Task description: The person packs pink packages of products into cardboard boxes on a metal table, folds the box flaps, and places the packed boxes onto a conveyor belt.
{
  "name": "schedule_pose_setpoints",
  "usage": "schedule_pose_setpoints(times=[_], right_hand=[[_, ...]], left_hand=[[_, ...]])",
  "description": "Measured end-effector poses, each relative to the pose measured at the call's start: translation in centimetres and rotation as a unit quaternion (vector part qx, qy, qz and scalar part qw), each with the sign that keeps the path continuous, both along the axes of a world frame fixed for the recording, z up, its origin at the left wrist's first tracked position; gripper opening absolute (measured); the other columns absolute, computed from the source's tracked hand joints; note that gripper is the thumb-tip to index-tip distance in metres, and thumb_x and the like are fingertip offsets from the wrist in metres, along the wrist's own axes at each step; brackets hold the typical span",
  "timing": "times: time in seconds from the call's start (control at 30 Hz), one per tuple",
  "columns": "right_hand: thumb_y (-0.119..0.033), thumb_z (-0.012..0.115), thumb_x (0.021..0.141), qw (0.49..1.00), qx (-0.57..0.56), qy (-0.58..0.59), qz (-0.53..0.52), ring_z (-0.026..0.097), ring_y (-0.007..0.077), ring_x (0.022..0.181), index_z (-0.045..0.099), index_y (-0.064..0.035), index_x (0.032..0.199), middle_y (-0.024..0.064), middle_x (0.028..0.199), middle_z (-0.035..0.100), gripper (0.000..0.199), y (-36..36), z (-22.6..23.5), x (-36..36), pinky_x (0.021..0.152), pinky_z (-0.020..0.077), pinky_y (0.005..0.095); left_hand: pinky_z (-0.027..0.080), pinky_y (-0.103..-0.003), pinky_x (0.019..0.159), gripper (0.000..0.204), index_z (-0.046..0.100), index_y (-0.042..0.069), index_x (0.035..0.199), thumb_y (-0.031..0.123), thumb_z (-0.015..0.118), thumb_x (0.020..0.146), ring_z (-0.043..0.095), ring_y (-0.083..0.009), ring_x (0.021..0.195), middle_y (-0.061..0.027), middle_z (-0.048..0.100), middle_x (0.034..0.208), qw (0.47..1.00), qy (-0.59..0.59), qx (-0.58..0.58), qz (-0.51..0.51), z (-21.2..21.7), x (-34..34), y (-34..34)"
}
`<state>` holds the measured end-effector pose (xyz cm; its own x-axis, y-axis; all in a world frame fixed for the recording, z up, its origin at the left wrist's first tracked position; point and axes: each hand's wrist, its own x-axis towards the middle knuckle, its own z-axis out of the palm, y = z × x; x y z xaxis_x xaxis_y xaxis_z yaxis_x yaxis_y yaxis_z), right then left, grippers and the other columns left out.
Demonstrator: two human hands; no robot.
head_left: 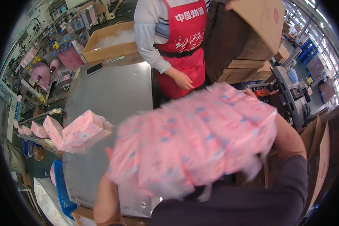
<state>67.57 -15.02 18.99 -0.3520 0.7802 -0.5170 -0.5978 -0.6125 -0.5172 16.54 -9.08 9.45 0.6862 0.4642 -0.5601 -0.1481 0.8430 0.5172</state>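
Note:
A row of several pink, flower-printed tissue packs (192, 139) hangs in front of me, pressed side by side and smeared by motion. My left hand (109, 174) grips its left end, most of the fingers hidden behind the packs. At the far right end, the fingertips of my right hand (251, 94) show over the edge, and the right forearm runs along that side. Both hands are closed on the row. To the left, more pink packs (84, 130) come in at the edge of the metal table (113, 90), apart from my hands.
Across from me stands a person in a red apron (184, 41), one hand on a large cardboard sheet (261, 20). A phone (94, 69) and an open carton (101, 54) are at the table's far end. A blue crate (63, 192) stands lower left; cardboard (320, 158) stands at right.

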Motion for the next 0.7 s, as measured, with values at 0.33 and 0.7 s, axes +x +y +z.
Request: schedule_pose_setpoints(times=[0.33,0.7], right_hand=[[-0.064,0.048,0.092,0.896,-0.203,-0.375,0.122,0.054,0.0244,0.127,0.050,-0.0109,0.141,0.0080,0.141,0.054,0.073,-7.4,-20.1,12.5,0.104,0.0420,0.0420],[-0.071,0.047,0.087,0.503,0.283,-0.633,0.516,0.001,0.0431,0.149,0.025,-0.0358,0.155,0.0078,0.165,0.003,0.079,-14.2,-33.8,1.2,0.111,0.0073,0.0723]], left_hand=[[0.037,-0.042,0.112,0.074,0.041,0.007,0.147,0.055,0.057,0.093,0.045,-0.0301,0.135,-0.0144,0.045,0.148,0.867,0.266,0.373,-0.198,-17.2,15.2,3.1],[0.014,-0.053,0.119,0.094,0.018,0.027,0.157,0.050,0.068,0.081,0.012,-0.0379,0.150,-0.0141,0.013,0.163,0.429,0.359,0.593,-0.579,-28.3,19.3,-8.5]])
